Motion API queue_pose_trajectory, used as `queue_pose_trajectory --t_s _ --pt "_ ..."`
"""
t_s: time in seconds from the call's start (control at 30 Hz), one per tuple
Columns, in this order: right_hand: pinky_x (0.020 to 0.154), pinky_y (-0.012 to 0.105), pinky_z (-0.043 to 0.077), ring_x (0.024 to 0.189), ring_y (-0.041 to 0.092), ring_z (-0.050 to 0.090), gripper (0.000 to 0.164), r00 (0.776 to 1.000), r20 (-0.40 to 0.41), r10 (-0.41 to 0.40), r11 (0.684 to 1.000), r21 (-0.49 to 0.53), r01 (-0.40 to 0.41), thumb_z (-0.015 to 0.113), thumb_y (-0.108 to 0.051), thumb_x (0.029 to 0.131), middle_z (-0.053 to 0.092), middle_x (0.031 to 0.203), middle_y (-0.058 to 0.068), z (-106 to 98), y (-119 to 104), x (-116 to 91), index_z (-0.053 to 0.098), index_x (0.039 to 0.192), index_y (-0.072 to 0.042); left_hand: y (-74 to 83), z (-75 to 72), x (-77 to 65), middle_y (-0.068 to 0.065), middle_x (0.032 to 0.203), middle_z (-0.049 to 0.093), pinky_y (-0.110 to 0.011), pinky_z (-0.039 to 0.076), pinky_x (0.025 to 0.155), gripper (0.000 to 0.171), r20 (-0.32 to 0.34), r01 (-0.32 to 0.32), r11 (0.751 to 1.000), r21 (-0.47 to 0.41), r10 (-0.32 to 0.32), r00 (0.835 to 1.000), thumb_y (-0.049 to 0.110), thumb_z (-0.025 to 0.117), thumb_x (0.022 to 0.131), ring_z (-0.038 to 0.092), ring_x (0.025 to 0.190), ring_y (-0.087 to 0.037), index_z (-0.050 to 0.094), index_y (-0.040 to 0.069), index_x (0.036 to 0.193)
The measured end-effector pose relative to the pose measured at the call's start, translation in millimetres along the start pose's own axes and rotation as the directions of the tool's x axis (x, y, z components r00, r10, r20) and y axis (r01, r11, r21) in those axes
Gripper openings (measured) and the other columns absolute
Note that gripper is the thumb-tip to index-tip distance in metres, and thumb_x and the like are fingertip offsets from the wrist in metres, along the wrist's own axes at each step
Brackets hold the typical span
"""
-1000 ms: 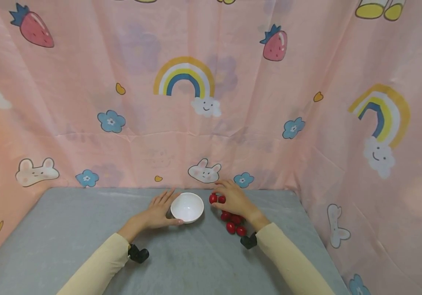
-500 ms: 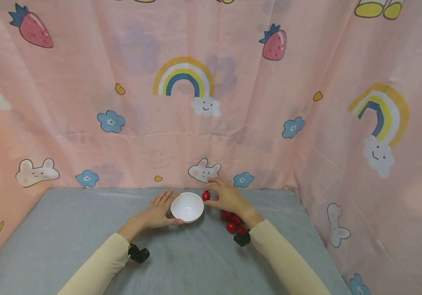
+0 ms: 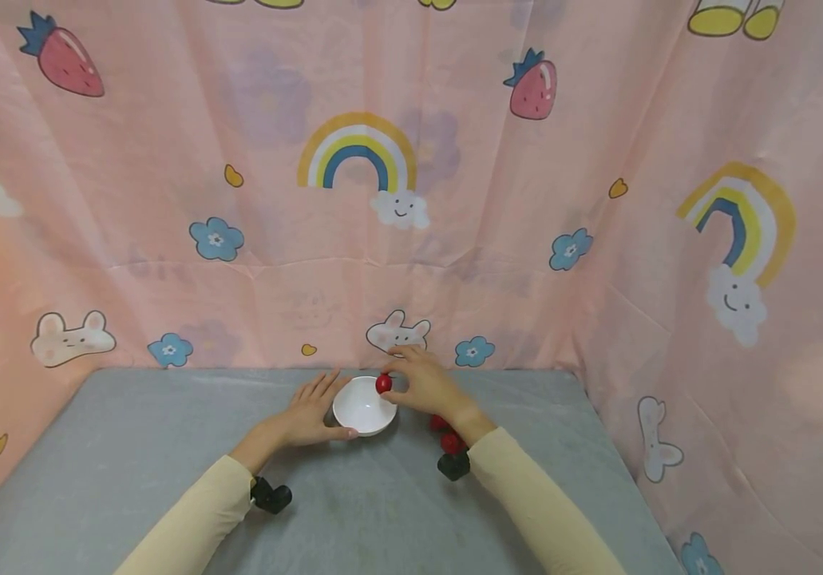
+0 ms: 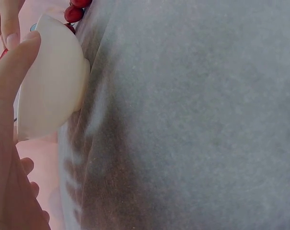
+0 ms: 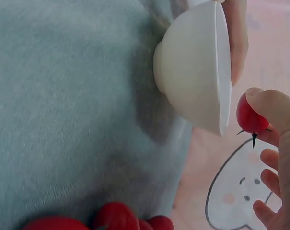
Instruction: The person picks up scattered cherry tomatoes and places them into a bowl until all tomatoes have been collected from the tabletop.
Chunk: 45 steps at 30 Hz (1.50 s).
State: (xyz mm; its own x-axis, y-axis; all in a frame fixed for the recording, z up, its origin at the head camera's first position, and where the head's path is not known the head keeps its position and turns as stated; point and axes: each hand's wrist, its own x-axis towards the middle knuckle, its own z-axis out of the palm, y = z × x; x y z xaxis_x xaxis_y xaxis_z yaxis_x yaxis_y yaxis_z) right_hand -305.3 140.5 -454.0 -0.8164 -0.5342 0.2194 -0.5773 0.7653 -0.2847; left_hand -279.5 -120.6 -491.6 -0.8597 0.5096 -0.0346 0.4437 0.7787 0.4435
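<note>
A white bowl stands upright on the grey cloth. My left hand rests against its left side, fingers fairly straight along the far side and thumb touching the near side. In the left wrist view the thumb lies against the bowl's outer wall near the rim. Over the bowl's right rim, my right hand pinches a cherry tomato between thumb and fingers. The right wrist view shows this tomato with thin dark tips at its end, apart from the bowl. More cherry tomatoes lie under the right wrist, partly hidden.
A grey cloth covers the table. Behind it and at the sides hangs a pink curtain printed with rainbows and strawberries. Black wrist cameras are strapped to both wrists. Several loose tomatoes show at the bottom of the right wrist view.
My right hand has picked up a tomato from the group and carried it left to above the bowl's right rim. The left hand and the bowl have stayed in place.
</note>
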Motion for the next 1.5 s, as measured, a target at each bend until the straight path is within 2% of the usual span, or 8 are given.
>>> queue_pose_trajectory --t_s 0.23,0.33,0.5,0.87,1.1,1.5 --pt "0.118 0.059 0.031 0.144 0.029 0.04 0.044 0.999 0.041 0.023 1.0 -0.009 -0.023 0.072 -0.045 0.087 0.051 0.149 0.004 5 -11 4 0.069 0.123 -0.021 -0.3 -0.2 0.2 -0.018 0.167 0.013 -0.069 0.012 0.119 0.105 0.01 0.007 1.0 -0.007 -0.007 1.0 0.065 0.069 0.08 0.011 0.152 -0.046 0.021 0.013 0.158" --pt "0.119 0.06 0.029 0.144 0.028 0.04 0.041 0.999 0.038 0.008 1.0 -0.023 -0.007 0.072 -0.044 0.086 0.051 0.149 0.005 10 -14 5 0.07 0.121 -0.022 -0.1 -0.4 -0.1 -0.017 0.167 0.012 -0.069 0.011 0.119 0.105 0.017 0.011 1.0 -0.007 -0.01 1.0 0.066 0.068 0.08 0.01 0.153 -0.046 0.021 0.014 0.158" --pt "0.118 0.057 0.033 0.14 0.028 0.044 0.038 0.999 0.022 -0.027 0.999 -0.024 0.028 0.075 -0.042 0.085 0.053 0.147 0.007 19 -17 8 0.071 0.116 -0.021 -1.7 0.7 0.4 -0.017 0.167 0.012 -0.069 0.011 0.119 0.105 0.014 0.005 1.0 -0.006 -0.005 1.0 0.066 0.068 0.08 0.011 0.153 -0.045 0.022 0.014 0.158" --pt "0.117 0.053 0.036 0.14 0.024 0.042 0.037 0.999 0.041 -0.001 0.999 -0.047 0.003 0.074 -0.043 0.085 0.053 0.146 0.003 34 -21 10 0.072 0.115 -0.022 -3.3 3.2 0.5 -0.017 0.167 0.015 -0.069 0.013 0.119 0.103 -0.001 -0.007 1.0 -0.004 0.007 1.0 0.065 0.068 0.081 0.013 0.152 -0.045 0.023 0.015 0.158" --pt "0.117 0.053 0.036 0.141 0.024 0.041 0.037 0.998 0.06 -0.008 0.996 -0.086 0.014 0.074 -0.045 0.084 0.052 0.147 0.002 36 -28 10 0.072 0.115 -0.024 -2.0 3.2 -0.9 -0.017 0.166 0.015 -0.069 0.013 0.119 0.103 -0.006 -0.011 1.0 -0.014 0.011 1.0 0.064 0.069 0.081 0.013 0.152 -0.046 0.022 0.015 0.158" --pt "0.12 0.052 0.031 0.142 0.025 0.04 0.036 0.997 0.065 -0.03 0.997 -0.063 0.034 0.076 -0.043 0.083 0.05 0.149 0.006 42 -30 10 0.073 0.112 -0.022 -2.1 3.8 -0.8 -0.018 0.166 0.014 -0.069 0.012 0.118 0.104 -0.002 -0.014 0.999 -0.033 0.014 1.0 0.064 0.069 0.081 0.012 0.152 -0.046 0.02 0.014 0.159"
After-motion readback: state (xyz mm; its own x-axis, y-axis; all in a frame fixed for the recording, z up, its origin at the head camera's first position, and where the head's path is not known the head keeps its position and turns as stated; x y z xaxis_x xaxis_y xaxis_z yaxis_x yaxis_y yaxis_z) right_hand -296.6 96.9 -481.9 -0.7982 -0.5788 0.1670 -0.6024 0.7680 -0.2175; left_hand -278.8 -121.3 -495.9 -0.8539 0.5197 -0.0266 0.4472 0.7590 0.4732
